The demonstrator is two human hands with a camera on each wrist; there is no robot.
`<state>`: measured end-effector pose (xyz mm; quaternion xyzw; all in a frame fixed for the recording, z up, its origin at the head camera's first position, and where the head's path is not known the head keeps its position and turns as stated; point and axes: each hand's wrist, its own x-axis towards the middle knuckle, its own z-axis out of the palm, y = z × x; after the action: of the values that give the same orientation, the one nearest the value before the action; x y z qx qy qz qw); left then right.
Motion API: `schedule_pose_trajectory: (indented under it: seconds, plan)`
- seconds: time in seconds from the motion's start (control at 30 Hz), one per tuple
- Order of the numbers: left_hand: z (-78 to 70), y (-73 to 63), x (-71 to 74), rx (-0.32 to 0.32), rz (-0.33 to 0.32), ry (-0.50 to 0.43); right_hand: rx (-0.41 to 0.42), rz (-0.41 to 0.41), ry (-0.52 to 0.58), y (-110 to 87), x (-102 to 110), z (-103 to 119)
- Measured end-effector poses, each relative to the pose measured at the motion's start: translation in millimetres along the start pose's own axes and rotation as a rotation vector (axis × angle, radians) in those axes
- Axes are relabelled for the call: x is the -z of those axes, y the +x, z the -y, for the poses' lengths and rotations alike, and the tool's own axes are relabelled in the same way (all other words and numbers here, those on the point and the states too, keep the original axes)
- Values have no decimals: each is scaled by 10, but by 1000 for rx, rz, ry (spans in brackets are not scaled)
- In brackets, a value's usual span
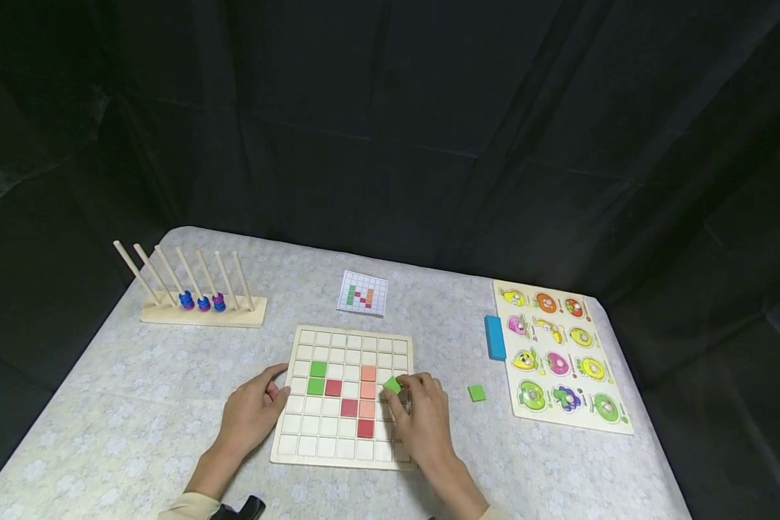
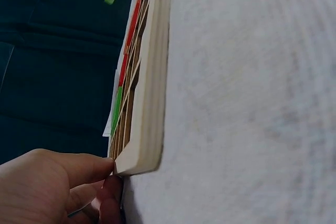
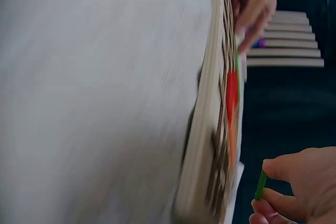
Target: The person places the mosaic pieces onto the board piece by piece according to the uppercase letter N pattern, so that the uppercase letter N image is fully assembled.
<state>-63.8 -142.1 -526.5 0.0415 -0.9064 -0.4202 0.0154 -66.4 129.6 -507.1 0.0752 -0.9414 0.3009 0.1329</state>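
A square wooden grid board (image 1: 325,440) lies on the table, with green, red and orange tiles set in some of its cells. My right hand (image 1: 425,419) pinches a green square tile (image 3: 261,184) between thumb and fingers, held over the right part of the board. At the board's left edge, my left hand (image 1: 250,412) grips the rim with thumb and fingers, seen close up in the left wrist view. Behind the board lies a small pattern card (image 1: 362,293) printed with a coloured grid. One loose green tile (image 1: 477,393) rests on the table right of the right hand.
A wooden peg stand (image 1: 201,315) with blue and purple rings on three pegs stands at the back left. To the right are a blue block (image 1: 495,337) and a fruit puzzle board (image 1: 539,361). Black cloth (image 1: 390,144) hangs behind the table.
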Motion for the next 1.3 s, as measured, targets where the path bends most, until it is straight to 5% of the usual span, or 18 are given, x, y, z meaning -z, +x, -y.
schedule_pose_trajectory:
  seconds: [0.6,1.03,1.3]
  plan:
    - [21,12,-42,-5,-14,2,247,132,-25,-61,-297,479]
    - [19,3,-12,0,-7,15,300,373,106,12,-426,530]
    - [24,-1,14,-4,10,10,428,355,-39,17,-539,530]
